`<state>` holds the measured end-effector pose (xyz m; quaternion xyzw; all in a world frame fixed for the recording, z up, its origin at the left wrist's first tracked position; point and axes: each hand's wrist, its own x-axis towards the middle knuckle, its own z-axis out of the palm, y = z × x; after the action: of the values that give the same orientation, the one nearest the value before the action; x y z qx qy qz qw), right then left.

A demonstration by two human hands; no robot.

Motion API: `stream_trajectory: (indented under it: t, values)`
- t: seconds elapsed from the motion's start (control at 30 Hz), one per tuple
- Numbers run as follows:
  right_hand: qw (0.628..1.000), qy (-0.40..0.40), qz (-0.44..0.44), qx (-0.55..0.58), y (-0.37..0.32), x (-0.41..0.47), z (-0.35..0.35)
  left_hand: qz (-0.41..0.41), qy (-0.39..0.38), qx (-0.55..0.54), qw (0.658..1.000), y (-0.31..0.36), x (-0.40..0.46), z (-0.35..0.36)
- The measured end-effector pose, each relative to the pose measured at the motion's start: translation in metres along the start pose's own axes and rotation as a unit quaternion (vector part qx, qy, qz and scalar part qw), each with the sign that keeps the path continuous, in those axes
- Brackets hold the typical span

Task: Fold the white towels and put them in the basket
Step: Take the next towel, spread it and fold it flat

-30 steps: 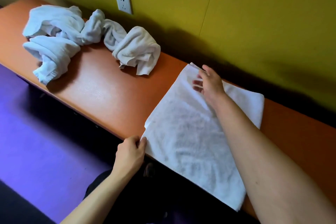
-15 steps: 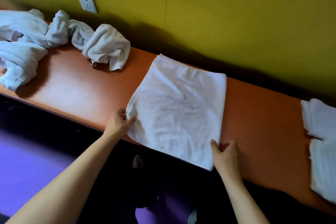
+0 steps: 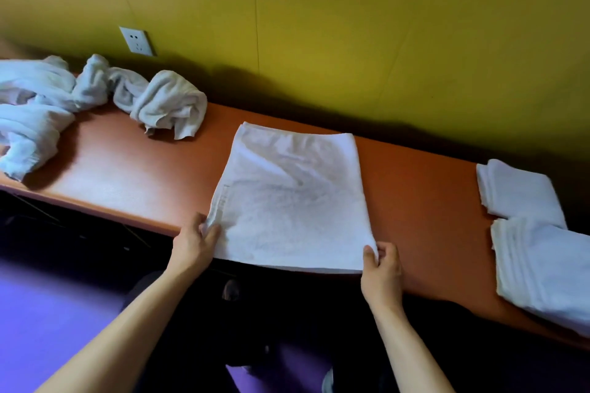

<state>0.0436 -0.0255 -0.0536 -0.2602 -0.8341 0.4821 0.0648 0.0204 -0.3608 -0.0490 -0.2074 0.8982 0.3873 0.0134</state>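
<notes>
One flat towel (image 3: 292, 198) lay at frame centre. Two folded towels were at the right edge, one (image 3: 520, 191) above the other (image 3: 542, 268). One heap of crumpled towels (image 3: 79, 105) sat at upper left; the number in it could not be told. One wall socket (image 3: 137, 40), one table (image 3: 127, 175) and two hands, left (image 3: 194, 244) and right (image 3: 381, 268), were noted.

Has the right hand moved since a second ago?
Yes. The right hand left the towel's far corner near the wall and came to its near right corner at the counter's front edge, pinching it.

White towels (image 3: 293, 198) lie on an orange table (image 3: 134, 179), yellow wall (image 3: 351, 25) behind.
</notes>
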Motion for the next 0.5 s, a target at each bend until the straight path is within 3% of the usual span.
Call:
stream_trajectory:
  t: [0.3, 0.5]
  values:
    - [0.996, 0.011, -0.008, 0.087, 0.016, -0.023, -0.047, -0.028, 0.013, -0.069, 0.997, -0.008, -0.074, -0.010]
    - [0.987, -0.004, 0.014, 0.162, 0.031, -0.041, -0.072, -0.026, -0.019, -0.263, 0.964, 0.004, -0.110, -0.022]
